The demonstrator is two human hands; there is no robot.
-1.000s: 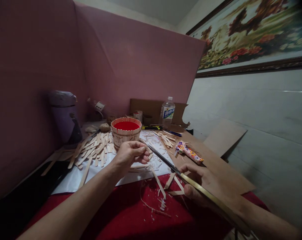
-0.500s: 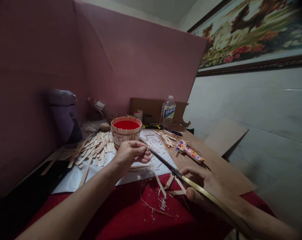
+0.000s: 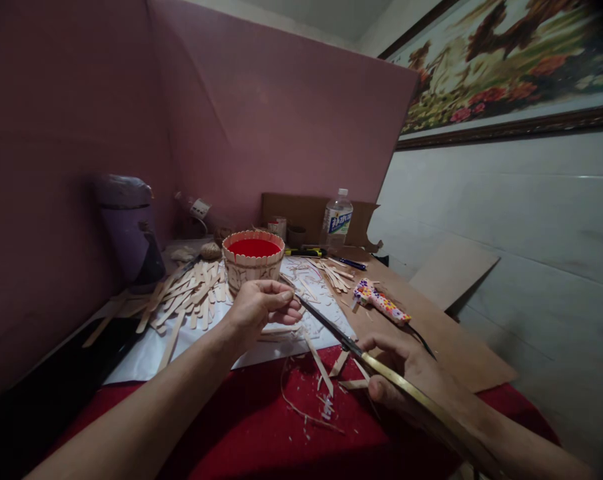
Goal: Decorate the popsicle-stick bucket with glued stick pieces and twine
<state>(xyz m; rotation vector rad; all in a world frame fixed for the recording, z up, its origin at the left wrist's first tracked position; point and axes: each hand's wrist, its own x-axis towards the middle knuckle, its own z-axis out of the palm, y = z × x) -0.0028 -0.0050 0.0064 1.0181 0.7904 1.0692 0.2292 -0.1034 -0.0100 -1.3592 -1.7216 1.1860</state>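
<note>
My left hand (image 3: 261, 308) is closed in a pinch over the white sheet (image 3: 146, 353), fingers pressed on a small wooden stick piece next to the scissor tip. My right hand (image 3: 406, 377) grips long scissors (image 3: 361, 353) with gold handles; the dark blades reach toward the left fingers. Just beyond stands a round basket of wooden sticks (image 3: 252, 259) with a red inside. Loose wooden sticks (image 3: 191, 300) lie to its left, and cut scraps (image 3: 326, 373) lie on the red cloth (image 3: 261, 427).
A flowered glue gun (image 3: 381, 303) rests on brown cardboard (image 3: 431, 333) at right. A water bottle (image 3: 336, 223), pens, a yellow cutter (image 3: 304, 253) and small jars stand at the back. A purple container (image 3: 128, 227) stands at left. Pink panels enclose the back.
The view has shifted slightly; the right hand with the scissors has edged a little left and lower. The left hand keeps its pinch in the same place.
</note>
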